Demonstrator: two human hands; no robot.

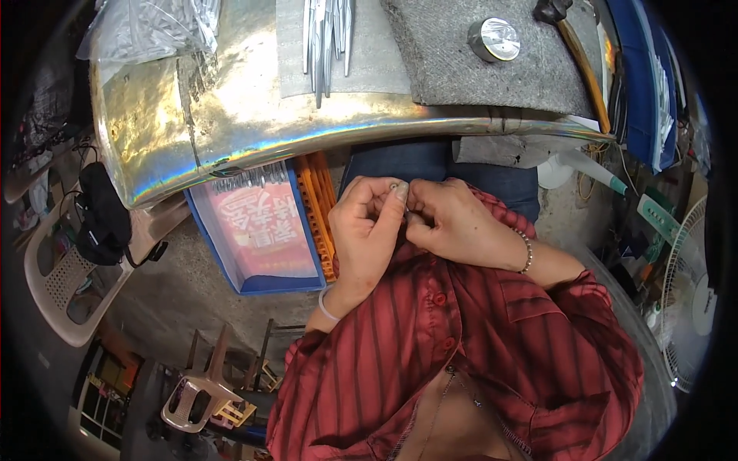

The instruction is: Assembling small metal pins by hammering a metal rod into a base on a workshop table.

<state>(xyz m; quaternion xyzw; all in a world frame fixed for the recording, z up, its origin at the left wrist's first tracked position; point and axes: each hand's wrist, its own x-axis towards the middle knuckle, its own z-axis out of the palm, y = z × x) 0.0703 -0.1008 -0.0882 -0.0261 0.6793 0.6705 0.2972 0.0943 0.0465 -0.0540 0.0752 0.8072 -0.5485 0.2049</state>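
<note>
My left hand (365, 227) and my right hand (465, 227) are close together in front of my red striped shirt, over my lap. The fingers of both are closed in a pinch. At the left thumb and index fingertip shows a tiny shiny bit, too small to name. What lies between the right fingertips is hidden by the fingers. On the table ahead, several slim pointed silver metal tools (329, 38) lie side by side on a grey sheet (290, 61). To their right, a short round metal block (493, 41) stands on a thick grey mat (438, 61).
A hammer (582, 65) lies along the mat's right side. A plastic bag of small parts (154, 31) sits at the table's far left. Below the table edge are a blue bin (269, 284) holding metal pieces and an orange crate (314, 200). A fan (688, 300) stands at right.
</note>
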